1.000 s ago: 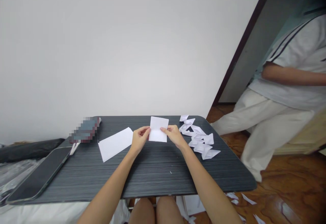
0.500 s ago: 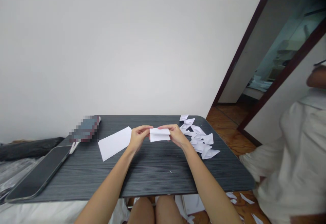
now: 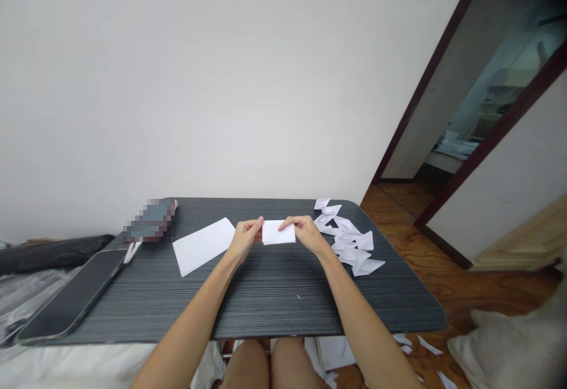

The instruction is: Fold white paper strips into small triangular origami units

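Note:
A small white paper (image 3: 278, 232), folded in half, lies low over the dark table (image 3: 248, 294). My left hand (image 3: 246, 239) pinches its left edge, and my right hand (image 3: 305, 233) pinches its right edge from above. Both hands are closed on the paper. A larger white sheet (image 3: 202, 245) lies flat just left of my left hand. A pile of several folded white paper pieces (image 3: 349, 241) sits right of my right hand.
A dark tablet (image 3: 71, 297) lies at the table's left edge, with a blurred dark object (image 3: 150, 221) behind it. Paper scraps (image 3: 416, 345) litter the wooden floor at right. A person's pale clothing (image 3: 514, 342) shows at the lower right corner. An open doorway (image 3: 482, 123) stands behind.
The upright paper was folded over and pressed down toward the table. The person at right moved across and down, now mostly out of view.

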The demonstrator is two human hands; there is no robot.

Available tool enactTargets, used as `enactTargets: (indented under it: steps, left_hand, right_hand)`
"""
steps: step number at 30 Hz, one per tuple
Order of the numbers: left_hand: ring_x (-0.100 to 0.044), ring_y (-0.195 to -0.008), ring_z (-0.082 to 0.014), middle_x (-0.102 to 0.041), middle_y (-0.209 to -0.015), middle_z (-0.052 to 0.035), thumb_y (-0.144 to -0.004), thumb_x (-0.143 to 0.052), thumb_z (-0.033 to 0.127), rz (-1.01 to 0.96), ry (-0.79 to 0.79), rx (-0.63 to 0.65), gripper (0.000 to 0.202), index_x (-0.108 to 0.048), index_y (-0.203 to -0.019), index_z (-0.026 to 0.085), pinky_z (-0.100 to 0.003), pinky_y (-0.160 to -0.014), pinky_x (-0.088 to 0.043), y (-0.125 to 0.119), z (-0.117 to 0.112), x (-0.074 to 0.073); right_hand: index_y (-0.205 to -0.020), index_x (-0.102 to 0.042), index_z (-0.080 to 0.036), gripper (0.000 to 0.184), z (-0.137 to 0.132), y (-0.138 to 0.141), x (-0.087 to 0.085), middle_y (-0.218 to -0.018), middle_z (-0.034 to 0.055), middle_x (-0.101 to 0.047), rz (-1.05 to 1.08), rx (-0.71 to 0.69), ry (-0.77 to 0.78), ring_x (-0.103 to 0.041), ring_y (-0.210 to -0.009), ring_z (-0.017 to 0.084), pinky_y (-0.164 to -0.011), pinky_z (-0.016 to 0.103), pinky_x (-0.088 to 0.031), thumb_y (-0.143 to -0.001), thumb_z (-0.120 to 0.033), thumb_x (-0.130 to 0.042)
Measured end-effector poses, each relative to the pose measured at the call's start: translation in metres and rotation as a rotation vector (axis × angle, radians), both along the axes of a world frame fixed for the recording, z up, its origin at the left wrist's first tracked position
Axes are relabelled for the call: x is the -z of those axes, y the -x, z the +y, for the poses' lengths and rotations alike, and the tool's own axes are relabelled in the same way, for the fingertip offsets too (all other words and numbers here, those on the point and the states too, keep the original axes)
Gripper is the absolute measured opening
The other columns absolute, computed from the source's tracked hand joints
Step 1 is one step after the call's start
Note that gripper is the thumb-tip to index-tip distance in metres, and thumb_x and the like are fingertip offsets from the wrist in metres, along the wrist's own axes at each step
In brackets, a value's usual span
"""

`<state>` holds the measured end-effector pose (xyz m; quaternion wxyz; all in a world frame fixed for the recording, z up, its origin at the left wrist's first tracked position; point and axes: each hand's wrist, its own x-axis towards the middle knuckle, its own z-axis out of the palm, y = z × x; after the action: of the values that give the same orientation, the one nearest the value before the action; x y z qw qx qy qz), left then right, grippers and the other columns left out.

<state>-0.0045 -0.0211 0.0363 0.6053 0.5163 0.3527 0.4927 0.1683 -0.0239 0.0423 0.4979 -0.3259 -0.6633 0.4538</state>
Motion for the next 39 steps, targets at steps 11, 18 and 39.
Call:
enactTargets:
  steps: [11,18,39]
  left_hand:
    - [-0.054,-0.049,-0.0108,-0.06,-0.055,-0.0034,-0.063,-0.061,0.04,0.044,-0.019,0.034,0.032,-0.061,-0.063,0.008,-0.023,-0.051,-0.044,0.003,-0.0008,-0.0046]
    - [-0.055,-0.05,-0.0123,-0.061,-0.054,-0.0032,-0.065,-0.06,0.04,0.089,-0.086,0.022,0.032,-0.062,-0.065,0.008,-0.024,-0.052,-0.046,0.0031,-0.001,-0.0049]
    - [-0.054,-0.05,-0.0108,-0.058,-0.052,0.0004,-0.069,-0.056,0.036,0.16,-0.176,-0.036,0.027,-0.057,-0.062,0.01,-0.022,-0.052,-0.045,0.0011,-0.0028,-0.0026]
  right_hand:
    - [-0.054,-0.058,-0.014,0.022,0.0025,-0.0045,0.0061,-0.058,-0.0009,-0.052,-0.06,-0.011,-0.039,-0.043,-0.052,0.008,-0.048,0.019,-0.03,-0.062,-0.008,-0.038]
    - [-0.054,-0.056,-0.014,0.023,0.0014,-0.0058,0.0047,-0.058,-0.0007,-0.051,-0.073,-0.02,-0.049,-0.043,-0.054,0.008,-0.049,0.019,-0.03,-0.06,-0.007,-0.035]
    - [-0.054,-0.058,-0.015,0.027,-0.0007,-0.0046,0.0019,-0.061,-0.0002,-0.052,-0.094,-0.03,-0.142,-0.046,-0.057,0.009,-0.052,0.02,-0.032,-0.062,-0.003,-0.035]
